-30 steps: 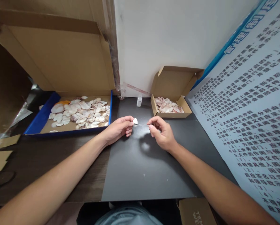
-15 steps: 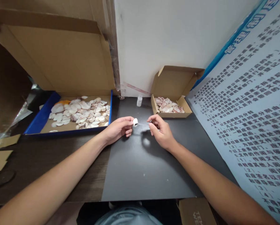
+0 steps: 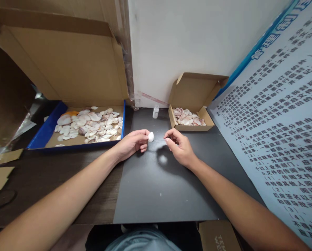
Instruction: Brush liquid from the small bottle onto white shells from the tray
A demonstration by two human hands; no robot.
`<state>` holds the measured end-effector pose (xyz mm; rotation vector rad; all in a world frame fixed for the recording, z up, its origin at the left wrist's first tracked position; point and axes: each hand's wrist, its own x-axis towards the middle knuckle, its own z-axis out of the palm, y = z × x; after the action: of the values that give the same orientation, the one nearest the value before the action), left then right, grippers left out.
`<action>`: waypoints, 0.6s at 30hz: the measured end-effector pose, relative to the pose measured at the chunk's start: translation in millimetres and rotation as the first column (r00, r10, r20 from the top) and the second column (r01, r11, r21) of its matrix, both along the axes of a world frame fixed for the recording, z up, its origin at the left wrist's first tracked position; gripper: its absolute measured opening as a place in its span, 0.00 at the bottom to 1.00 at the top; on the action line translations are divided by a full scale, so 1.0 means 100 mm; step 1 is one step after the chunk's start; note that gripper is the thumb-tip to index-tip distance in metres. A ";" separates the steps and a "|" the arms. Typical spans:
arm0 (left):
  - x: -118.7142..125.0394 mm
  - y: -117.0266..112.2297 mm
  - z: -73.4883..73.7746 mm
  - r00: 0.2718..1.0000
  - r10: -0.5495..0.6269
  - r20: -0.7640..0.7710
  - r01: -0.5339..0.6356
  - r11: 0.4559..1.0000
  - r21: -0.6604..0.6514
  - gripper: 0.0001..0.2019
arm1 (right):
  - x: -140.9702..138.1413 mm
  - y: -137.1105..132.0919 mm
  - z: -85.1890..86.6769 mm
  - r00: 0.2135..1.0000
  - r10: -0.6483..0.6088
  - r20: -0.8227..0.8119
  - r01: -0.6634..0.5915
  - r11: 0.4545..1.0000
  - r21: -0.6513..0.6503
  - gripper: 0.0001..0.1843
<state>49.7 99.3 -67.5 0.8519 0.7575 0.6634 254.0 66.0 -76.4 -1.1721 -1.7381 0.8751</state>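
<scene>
Between thumb and index finger, my left hand (image 3: 133,142) pinches a small white seashell (image 3: 151,137), its pale speckled face showing. A tiny dark speck is visible at the shell's lower edge. My right hand (image 3: 180,145) hovers a short gap to the right, thumb and index fingertip brought together; anything between them is too fine to make out. Both hands are above the dark grey mat (image 3: 156,195). Behind them stands a small clear bottle (image 3: 156,112) with a white label.
At left, an open blue-sided cardboard box (image 3: 38,137) holds many seashells (image 3: 93,122). A smaller open carton (image 3: 195,128) with reddish-white shells (image 3: 187,117) stands at the back right. A printed board (image 3: 281,115) leans along the right side; a white wall (image 3: 192,38) rises behind.
The shell in my left hand has turned, so the dark patch on it is now mostly out of sight. A faint thin line between the hands no longer shows. Both hands stay nearly in place.
</scene>
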 end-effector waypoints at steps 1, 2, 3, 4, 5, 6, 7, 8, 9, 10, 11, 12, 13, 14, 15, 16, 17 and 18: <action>0.00 0.00 0.00 1.000 0.002 -0.003 -0.002 1.000 0.001 0.04 | 0.00 0.00 0.00 1.000 0.021 -0.022 -0.022 1.000 -0.008 0.06; 0.00 0.00 0.00 1.000 0.003 -0.006 -0.003 1.000 0.003 0.04 | 0.00 0.00 0.00 0.998 0.043 -0.038 -0.044 0.999 -0.015 0.06; 0.00 0.00 0.00 1.000 0.002 -0.009 -0.002 1.000 0.003 0.04 | 0.00 -0.01 -0.01 0.997 0.058 -0.046 -0.059 0.998 -0.021 0.07; 0.00 0.00 0.00 1.000 0.000 -0.011 0.000 1.000 0.004 0.04 | -0.01 -0.01 -0.01 0.997 0.065 -0.045 -0.066 0.997 -0.026 0.08; 0.00 0.00 0.00 1.000 -0.002 -0.012 0.002 1.000 0.004 0.04 | -0.01 -0.01 -0.01 0.997 0.063 -0.038 -0.065 0.997 -0.030 0.08; 0.00 0.00 -0.01 1.000 -0.006 -0.013 0.007 1.000 0.004 0.04 | -0.02 0.00 -0.02 0.998 0.053 -0.027 -0.054 0.998 -0.031 0.09; 0.00 0.00 -0.01 1.000 -0.010 -0.012 0.010 1.000 0.004 0.04 | -0.03 0.00 -0.02 0.999 0.035 -0.013 -0.035 0.999 -0.026 0.09; 0.00 0.00 -0.01 1.000 -0.013 -0.011 0.013 1.000 0.006 0.04 | -0.03 0.00 -0.02 1.000 0.016 0.000 -0.016 1.000 -0.018 0.08; 0.00 0.00 -0.01 1.000 -0.014 -0.010 0.014 1.000 0.008 0.04 | -0.03 0.00 -0.02 1.000 0.001 0.008 -0.001 1.000 -0.012 0.08; 0.00 0.00 -0.01 1.000 -0.011 -0.009 0.011 1.000 0.009 0.04 | -0.03 0.00 -0.02 1.000 -0.005 0.009 0.005 1.000 -0.008 0.08; 0.00 0.00 -0.01 1.000 -0.006 -0.007 0.006 1.000 0.009 0.04 | -0.03 -0.01 -0.01 1.000 -0.002 0.000 0.002 1.000 -0.008 0.08; 0.00 0.00 0.00 1.000 0.000 -0.006 0.000 1.000 0.008 0.04 | -0.03 -0.01 -0.01 1.000 0.009 -0.020 -0.009 1.000 -0.011 0.08; 0.00 0.00 0.00 1.000 0.006 -0.004 -0.006 1.000 0.005 0.04 | -0.02 -0.02 0.00 0.999 0.022 -0.046 -0.023 1.000 -0.014 0.09; 0.00 -0.01 0.00 1.000 0.010 -0.002 -0.010 1.000 0.003 0.04 | -0.02 -0.02 0.01 0.997 0.031 -0.073 -0.032 0.999 -0.013 0.09; 0.01 -0.01 0.01 1.000 0.013 -0.002 -0.013 1.000 0.002 0.04 | -0.02 -0.02 0.01 0.995 0.030 -0.092 -0.031 0.999 -0.010 0.09; 0.01 -0.01 0.01 1.000 0.013 -0.001 -0.013 1.000 0.001 0.04 | -0.03 -0.03 0.02 0.995 0.019 -0.097 -0.019 1.000 -0.004 0.09; 0.01 -0.01 0.01 1.000 0.012 -0.001 -0.012 1.000 0.001 0.04 | -0.03 -0.03 0.03 0.996 -0.002 -0.089 0.003 1.000 0.007 0.09; 0.01 0.00 0.01 1.000 0.012 -0.001 -0.012 1.000 0.001 0.04 | -0.03 -0.03 0.03 0.997 -0.026 -0.073 0.028 0.999 0.020 0.08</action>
<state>50.4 98.9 -66.7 0.8498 0.7639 0.6740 250.7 63.2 -73.1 -1.1338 -1.6655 0.8702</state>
